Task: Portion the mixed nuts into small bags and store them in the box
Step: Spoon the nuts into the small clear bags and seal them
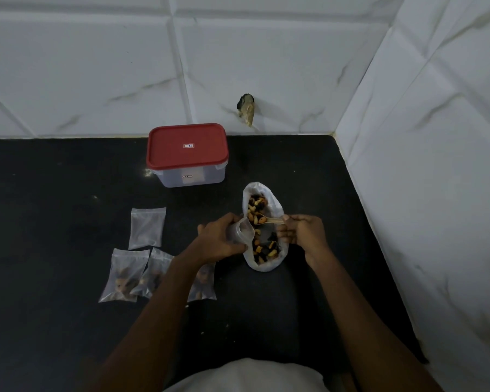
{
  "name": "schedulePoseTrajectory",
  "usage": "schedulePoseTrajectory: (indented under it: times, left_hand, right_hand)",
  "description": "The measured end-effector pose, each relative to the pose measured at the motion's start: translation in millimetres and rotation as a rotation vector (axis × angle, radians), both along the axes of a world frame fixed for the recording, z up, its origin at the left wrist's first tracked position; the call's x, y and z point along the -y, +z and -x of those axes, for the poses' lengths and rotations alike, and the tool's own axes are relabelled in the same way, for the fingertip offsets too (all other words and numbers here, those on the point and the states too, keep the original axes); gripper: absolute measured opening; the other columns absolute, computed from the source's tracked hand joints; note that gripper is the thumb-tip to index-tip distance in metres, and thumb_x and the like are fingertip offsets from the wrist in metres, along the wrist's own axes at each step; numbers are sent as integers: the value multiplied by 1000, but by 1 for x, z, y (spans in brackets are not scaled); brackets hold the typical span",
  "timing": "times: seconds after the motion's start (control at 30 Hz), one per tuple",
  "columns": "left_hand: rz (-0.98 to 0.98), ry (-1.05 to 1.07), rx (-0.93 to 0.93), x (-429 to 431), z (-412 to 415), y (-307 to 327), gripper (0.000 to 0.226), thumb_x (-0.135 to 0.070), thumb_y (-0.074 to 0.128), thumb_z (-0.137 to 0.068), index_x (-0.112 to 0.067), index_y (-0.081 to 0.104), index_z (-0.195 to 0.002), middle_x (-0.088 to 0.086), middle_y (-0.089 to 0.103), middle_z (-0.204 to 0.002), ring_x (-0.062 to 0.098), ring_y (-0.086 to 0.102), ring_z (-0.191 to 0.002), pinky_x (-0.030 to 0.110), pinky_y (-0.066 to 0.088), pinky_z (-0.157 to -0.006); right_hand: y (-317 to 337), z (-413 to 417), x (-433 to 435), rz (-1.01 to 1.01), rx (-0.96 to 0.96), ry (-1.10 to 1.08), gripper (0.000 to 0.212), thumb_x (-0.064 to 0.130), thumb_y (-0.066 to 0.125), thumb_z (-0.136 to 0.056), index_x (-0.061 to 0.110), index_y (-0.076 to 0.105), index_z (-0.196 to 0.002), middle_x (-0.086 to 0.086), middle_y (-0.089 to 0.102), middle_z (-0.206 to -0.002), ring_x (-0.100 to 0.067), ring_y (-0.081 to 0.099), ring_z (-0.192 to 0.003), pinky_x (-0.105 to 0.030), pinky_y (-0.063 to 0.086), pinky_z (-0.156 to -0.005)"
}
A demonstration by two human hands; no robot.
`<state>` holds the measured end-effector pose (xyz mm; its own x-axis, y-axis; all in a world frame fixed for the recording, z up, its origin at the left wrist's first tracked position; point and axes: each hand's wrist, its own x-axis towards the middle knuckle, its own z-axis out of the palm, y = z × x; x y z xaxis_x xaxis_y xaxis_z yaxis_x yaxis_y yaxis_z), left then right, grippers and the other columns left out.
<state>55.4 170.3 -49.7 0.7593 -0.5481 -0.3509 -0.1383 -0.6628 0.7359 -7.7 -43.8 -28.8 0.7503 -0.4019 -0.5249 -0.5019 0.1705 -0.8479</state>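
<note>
Left hand (222, 240), fingers curled round an open small bag (239, 231); right hand (304, 233), fingers pinching a nut-laden spoon (274, 220) above the large nut bag (263, 265).

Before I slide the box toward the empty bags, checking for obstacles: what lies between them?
Nothing. In the head view, only bare black counter separates the red-lidded box from the empty bags.

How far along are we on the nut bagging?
Done: three filled small bags lie on the counter. In hand: the left hand holds a small bag open while the right hand holds a loaded spoon over the large bag. Left: an empty bag to fill, and the filled ones sit outside the box, whose red lid is on.
</note>
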Motion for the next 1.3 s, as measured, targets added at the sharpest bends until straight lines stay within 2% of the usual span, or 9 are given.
schedulePoseTrajectory:
  times: [0.1,0.3,0.5,0.67,0.8,0.97,1.13,1.23,1.3]
  left_hand:
    - [23,22,-33,-3,0,-2,63,-50,72,-66,-41,43,-120,-8,56,-123,15,50,-121,52,23,-115]
    - [73,56,-11,-1,3,-1,65,-44,75,-67,-41,41,-123,-12,51,-124,14,49,-122,53,29,-113]
    - [44,133,112,2,11,0,59,-35,79,-75,-31,45,-123,-12,50,-122,10,47,-117,45,20,-112]
    - [55,133,143,1,14,-1,54,-38,78,-74,-34,46,-117,-13,54,-117,9,49,-114,39,22,-104]
    - [58,140,136,0,16,1,49,-38,78,-75,-38,45,-113,-17,57,-111,6,50,-111,37,20,-102]
    - [102,178,84,-4,17,-2,50,-36,78,-76,-38,47,-115,-17,59,-112,8,52,-116,43,21,-111]
    - [115,192,51,-5,19,2,51,-37,77,-76,-38,45,-116,-16,59,-114,12,52,-120,51,19,-115]
    - [148,219,5,-6,20,6,52,-56,71,-63,-45,45,-107,-21,58,-111,10,53,-117,55,28,-112]
    - [160,240,0,-7,21,7,53,-56,71,-63,-45,45,-107,-22,56,-110,9,53,-116,55,30,-112]
  right_hand:
    - [1,5,0,-58,-7,-34,13,10,61,-95,0,70,-94,-11,72,-72,-15,68,-62,-23,56,-58]
    - [6,18,2,-104,12,-92,13,10,62,-94,1,69,-100,-10,73,-76,-14,69,-65,-22,55,-57]
    - [29,30,-4,-55,70,-66,10,12,62,-94,6,71,-95,-8,73,-74,-14,69,-65,-22,54,-57]
    - [37,30,-28,342,82,131,11,20,61,-96,19,70,-89,1,73,-72,-8,69,-65,-23,57,-63]
    - [39,35,-44,770,200,417,13,22,58,-97,26,69,-104,11,70,-91,-1,66,-81,-22,55,-74]
    - [39,41,-40,1005,379,516,22,19,57,-96,29,69,-112,12,69,-100,-1,62,-87,-18,49,-75]
    - [26,44,-33,981,500,451,22,13,62,-92,25,71,-109,12,70,-97,-1,63,-86,-22,53,-74]
    - [23,42,-31,731,488,256,18,15,64,-93,24,70,-107,13,71,-97,-1,67,-90,-20,54,-76]
    - [21,41,-31,513,421,56,11,20,64,-93,25,69,-102,11,71,-92,-1,68,-89,-20,54,-77]
